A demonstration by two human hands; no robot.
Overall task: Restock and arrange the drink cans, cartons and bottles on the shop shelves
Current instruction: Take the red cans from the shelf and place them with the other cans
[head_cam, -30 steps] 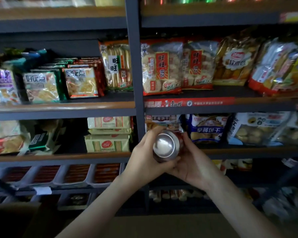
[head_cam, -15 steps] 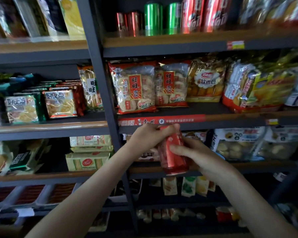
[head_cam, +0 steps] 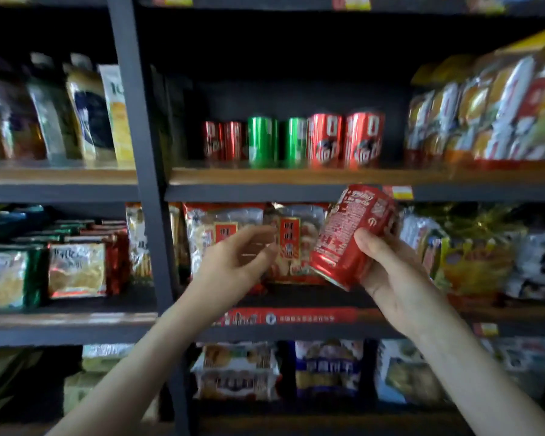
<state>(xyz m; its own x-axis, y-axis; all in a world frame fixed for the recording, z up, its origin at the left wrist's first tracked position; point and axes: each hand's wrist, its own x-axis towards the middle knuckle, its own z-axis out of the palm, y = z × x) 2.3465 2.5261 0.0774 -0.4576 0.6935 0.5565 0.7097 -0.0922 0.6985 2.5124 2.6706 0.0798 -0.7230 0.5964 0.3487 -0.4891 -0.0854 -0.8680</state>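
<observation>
Cylinder of glossy red can (head_cam: 351, 236)

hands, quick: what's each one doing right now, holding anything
Left hand: open, fingers loosely curled, holding nothing.
Right hand: grips the tilted red can in front of the shelves.

A single head-worn wide-angle camera faces the shelving (head_cam: 129, 121) almost square on; it stands close, the racks filling the frame edge to edge; the can shelf (head_cam: 265, 177) crosses just above mid-height.
</observation>
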